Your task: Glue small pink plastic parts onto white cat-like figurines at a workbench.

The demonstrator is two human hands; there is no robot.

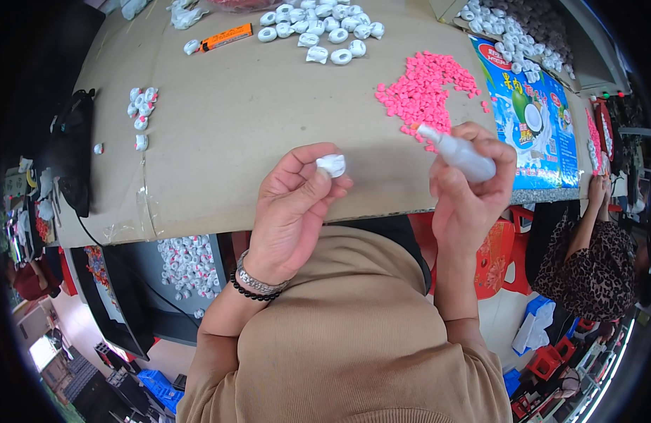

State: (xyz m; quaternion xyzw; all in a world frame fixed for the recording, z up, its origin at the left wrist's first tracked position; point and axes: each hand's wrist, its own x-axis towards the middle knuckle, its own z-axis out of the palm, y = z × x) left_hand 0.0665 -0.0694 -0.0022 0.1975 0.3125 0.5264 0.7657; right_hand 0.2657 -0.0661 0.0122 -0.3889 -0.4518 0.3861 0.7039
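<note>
Between the thumb and fingers of my left hand [295, 201] is a small white rounded piece [331, 166], held over the table's near edge. My right hand [473, 183] grips a whitish squeeze bottle [466, 156], its narrow nozzle tilted up and to the left. That nozzle tip overlaps the lower edge of a pile of small bright pink pieces [420, 88] in the view. Bottle and white piece are well apart. At the far middle lies a group of similar white pieces [318, 28], several with dark oval openings. A few white pieces with pink bits [141, 106] sit at the left.
An orange tube [227, 37] lies at the far left of the cardboard-covered table [220, 127]. A blue printed sheet [533, 120] and a heap of white pieces [509, 39] are at the right. Below the table, an open drawer [188, 268] holds many white pieces. Another person [586, 261] works at the right.
</note>
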